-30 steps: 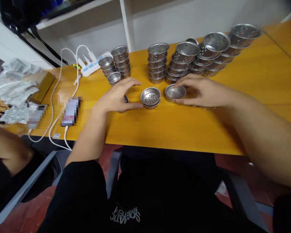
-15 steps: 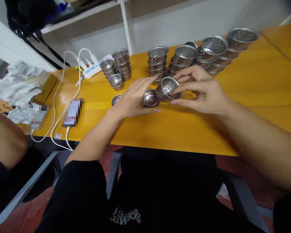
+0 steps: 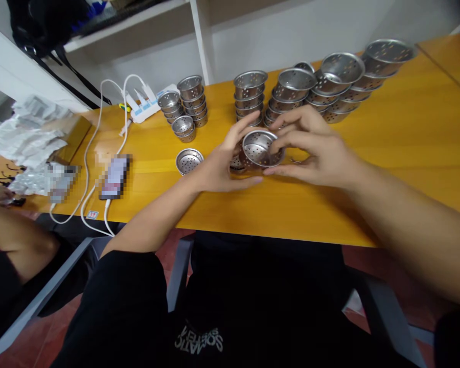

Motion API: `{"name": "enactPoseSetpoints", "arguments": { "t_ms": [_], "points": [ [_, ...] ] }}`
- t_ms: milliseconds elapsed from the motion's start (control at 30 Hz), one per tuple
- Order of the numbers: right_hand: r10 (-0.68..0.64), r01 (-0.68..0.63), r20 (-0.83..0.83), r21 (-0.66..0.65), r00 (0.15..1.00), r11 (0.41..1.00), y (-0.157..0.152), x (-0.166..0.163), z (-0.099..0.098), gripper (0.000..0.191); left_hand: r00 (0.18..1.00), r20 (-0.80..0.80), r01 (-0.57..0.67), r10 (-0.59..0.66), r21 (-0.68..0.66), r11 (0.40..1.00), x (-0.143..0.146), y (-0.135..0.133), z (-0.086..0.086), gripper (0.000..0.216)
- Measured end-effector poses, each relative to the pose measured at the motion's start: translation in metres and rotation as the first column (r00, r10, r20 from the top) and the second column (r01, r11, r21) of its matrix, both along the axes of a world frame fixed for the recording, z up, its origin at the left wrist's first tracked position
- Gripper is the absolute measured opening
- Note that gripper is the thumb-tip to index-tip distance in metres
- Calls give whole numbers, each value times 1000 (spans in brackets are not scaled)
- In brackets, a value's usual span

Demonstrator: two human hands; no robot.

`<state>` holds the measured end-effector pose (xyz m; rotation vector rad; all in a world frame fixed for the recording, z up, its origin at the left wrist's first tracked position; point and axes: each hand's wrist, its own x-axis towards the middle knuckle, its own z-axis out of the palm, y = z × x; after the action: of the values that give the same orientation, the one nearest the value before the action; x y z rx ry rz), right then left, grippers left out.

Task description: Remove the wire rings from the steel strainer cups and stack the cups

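My right hand [image 3: 310, 143] pinches the wall of a perforated metal cup [image 3: 258, 148], fingers inside it and thumb below the rim. The cup tilts slightly toward me above the table. On its left side, my left hand [image 3: 230, 163] is open, fingers and thumb spread around the cup; whether it touches the metal I cannot tell. Partly hidden behind the left hand and the held cup is another perforated cup [image 3: 235, 163] on the table. A further cup [image 3: 189, 161] stands left of my left wrist, its perforated bottom showing.
Stacks of perforated cups [image 3: 249, 97] line the table's back, with larger ones [image 3: 339, 74] to the right and smaller ones [image 3: 191, 97] to the left. A power strip [image 3: 145, 110], cables and a phone [image 3: 115, 176] lie left. Another person's arm [image 3: 19, 225] rests at far left.
My left hand has moved right, up to the held cup, baring the cup near its wrist. The held cup has turned more upright. At far left, the other person's arm has shifted.
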<state>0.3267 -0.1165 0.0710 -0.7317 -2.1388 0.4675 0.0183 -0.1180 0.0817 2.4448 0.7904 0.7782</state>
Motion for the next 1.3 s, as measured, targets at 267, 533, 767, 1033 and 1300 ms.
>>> {"name": "enactPoseSetpoints", "arguments": {
  "t_ms": [267,533,767,1033,1300],
  "points": [
    [76,-77,49,29,996,997,-8,2,16,37,998,14,-59,58,21,998,-14,8,7,91],
    [86,-86,6,11,996,996,-14,-1,19,22,1000,-22,12,-10,100,995,-25,6,22,86],
    [104,-101,-62,54,993,993,-22,-5,26,15,995,-96,-5,14,95,995,-27,2,28,93],
    [-99,139,-234,160,967,977,-6,0,5,33,917,-18,-392,397,123,912,-30,4,36,100],
    [-158,196,-216,167,964,966,5,1,-4,27,972,-40,-223,231,155,963,-30,13,19,98]
  ]
}}
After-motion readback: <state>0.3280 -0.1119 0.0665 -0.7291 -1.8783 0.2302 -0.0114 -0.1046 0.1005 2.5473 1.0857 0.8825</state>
